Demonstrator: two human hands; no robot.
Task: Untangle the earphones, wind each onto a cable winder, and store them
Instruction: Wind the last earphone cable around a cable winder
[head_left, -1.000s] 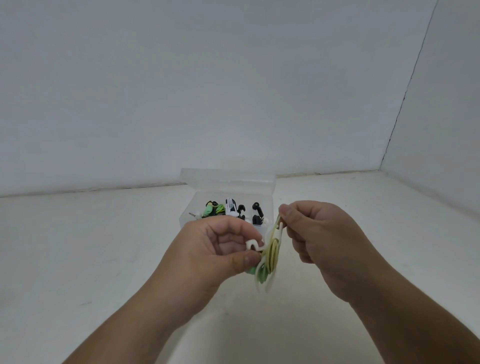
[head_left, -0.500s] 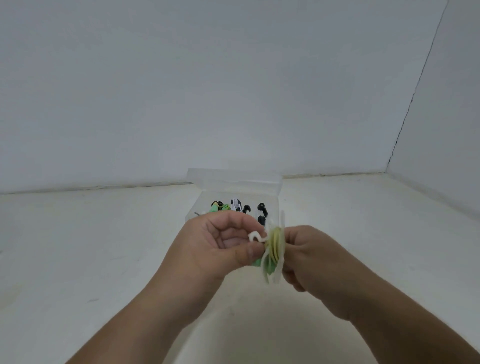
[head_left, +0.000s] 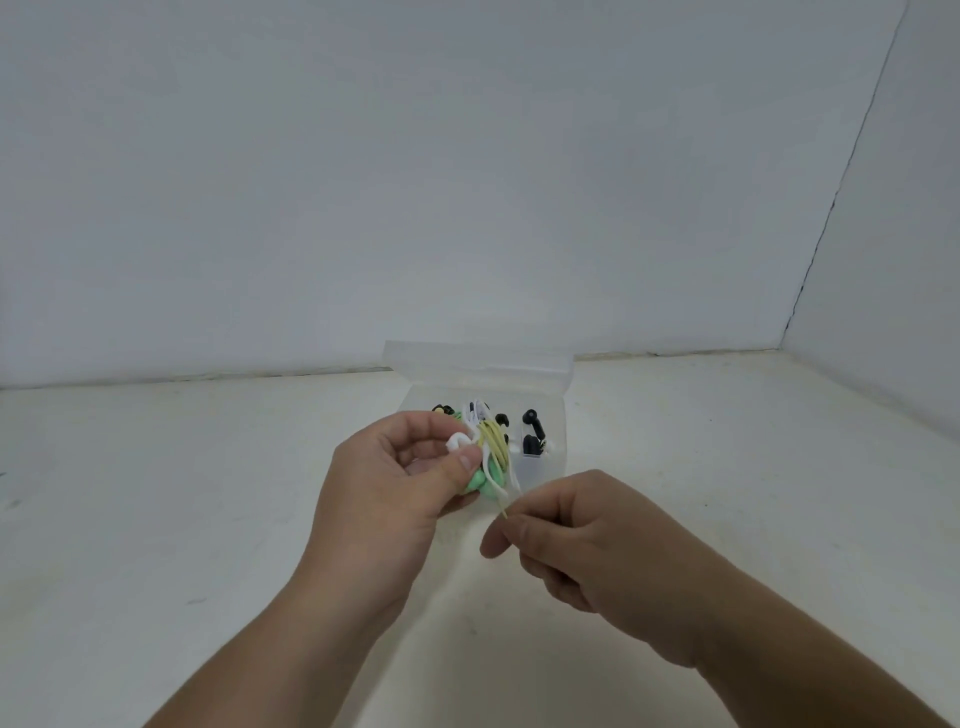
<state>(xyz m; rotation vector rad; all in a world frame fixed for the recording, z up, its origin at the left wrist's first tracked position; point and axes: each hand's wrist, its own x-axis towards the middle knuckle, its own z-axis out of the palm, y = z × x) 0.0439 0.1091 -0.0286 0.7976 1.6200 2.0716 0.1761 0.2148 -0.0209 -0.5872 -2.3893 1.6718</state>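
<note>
Head: L hand (head_left: 395, 478) grips winder (head_left: 483, 480), R hand (head_left: 587, 535) pinches yellow cable (head_left: 496, 441).

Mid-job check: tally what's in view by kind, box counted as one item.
Hands: 2, left hand, right hand
Earphone bundle: 1
Clear box: 1
Total: 4
Items inside the box are too jumbled to count.
</note>
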